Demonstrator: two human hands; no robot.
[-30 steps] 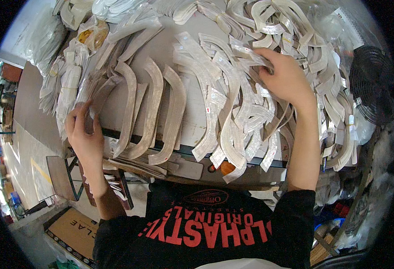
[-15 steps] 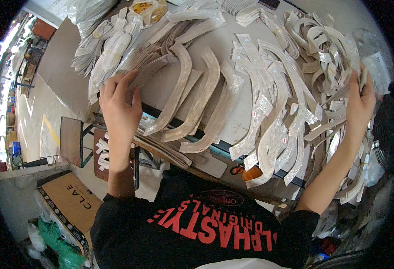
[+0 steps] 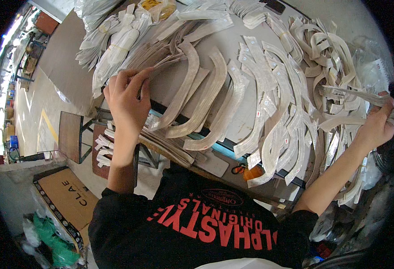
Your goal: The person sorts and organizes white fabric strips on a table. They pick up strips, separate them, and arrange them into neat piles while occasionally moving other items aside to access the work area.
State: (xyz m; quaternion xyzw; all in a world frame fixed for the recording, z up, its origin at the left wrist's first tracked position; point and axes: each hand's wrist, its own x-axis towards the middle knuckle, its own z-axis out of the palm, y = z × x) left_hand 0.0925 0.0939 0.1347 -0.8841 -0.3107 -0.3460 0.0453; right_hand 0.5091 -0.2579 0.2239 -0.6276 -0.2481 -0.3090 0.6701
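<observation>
My left hand is bent into a pinch at the near end of a fanned pile of beige-grey fabric strips. Whatever lies between its fingertips is hidden. Out at the far right, my right hand grips a pale fabric strip that points left over a heap of loose, curled strips. Between my hands, several curved strips lie in rows on the table. A denser overlapping group of whitish curved strips with small tags lies right of them.
Bundled white strips lie at the back left beside a plastic bag. An orange-handled tool sits at the table's near edge. A stool, a cardboard box and a green bag stand lower left.
My right hand has moved right and toward me, with a strip now stretching out from it. My left hand has shifted slightly right, its fingers closer together.
</observation>
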